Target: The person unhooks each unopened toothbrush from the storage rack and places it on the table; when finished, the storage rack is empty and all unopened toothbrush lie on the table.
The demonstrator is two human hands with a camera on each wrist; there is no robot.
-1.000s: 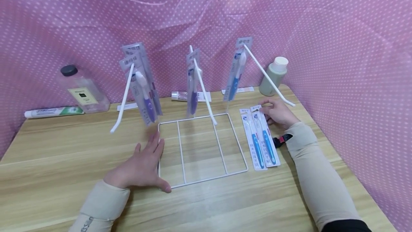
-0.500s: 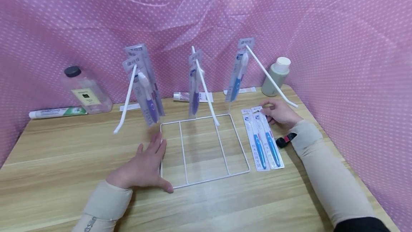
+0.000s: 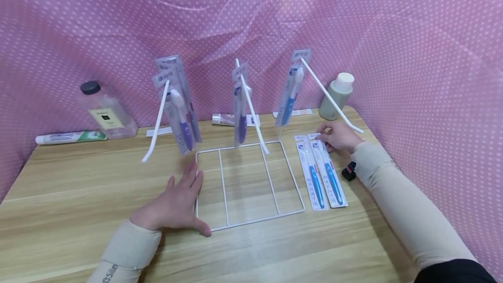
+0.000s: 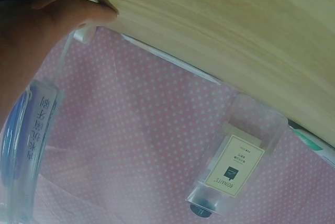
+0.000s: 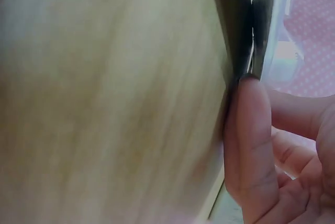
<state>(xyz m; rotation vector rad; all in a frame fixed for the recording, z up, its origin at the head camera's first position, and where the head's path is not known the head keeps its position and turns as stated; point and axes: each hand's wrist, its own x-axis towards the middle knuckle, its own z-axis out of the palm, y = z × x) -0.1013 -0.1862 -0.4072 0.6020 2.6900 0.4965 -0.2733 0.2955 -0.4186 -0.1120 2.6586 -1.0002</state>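
My left hand (image 3: 173, 202) lies with fingers spread along the left side of the white wire rack's base (image 3: 255, 220). At the top right edge of a packaged toothbrush (image 3: 329, 171) with a blue handle, my right hand (image 3: 339, 136) pinches the pack between thumb and fingers. In the right wrist view, a fingertip (image 5: 254, 98) meets the pack's edge. Just left of it lies a similar packaged toothbrush (image 3: 312, 174). On the rack's arms hang purple toothbrush packs (image 3: 182, 121) at the left, a purple pack (image 3: 241, 112) in the middle and a blue pack (image 3: 291, 93) at the right.
Along the back stand a clear bottle (image 3: 108, 115) with a black cap and a green bottle (image 3: 336, 97) with a white cap. Toothpaste tubes (image 3: 70, 137) lie there too. The rack's white arms (image 3: 332, 97) jut forward above the table. Pink dotted cloth (image 3: 251, 12) walls the back and right.
My right wrist has turned slightly while the hand stays at the right toothbrush pack's top. The left hand keeps its place on the rack. The head view has shifted a little.
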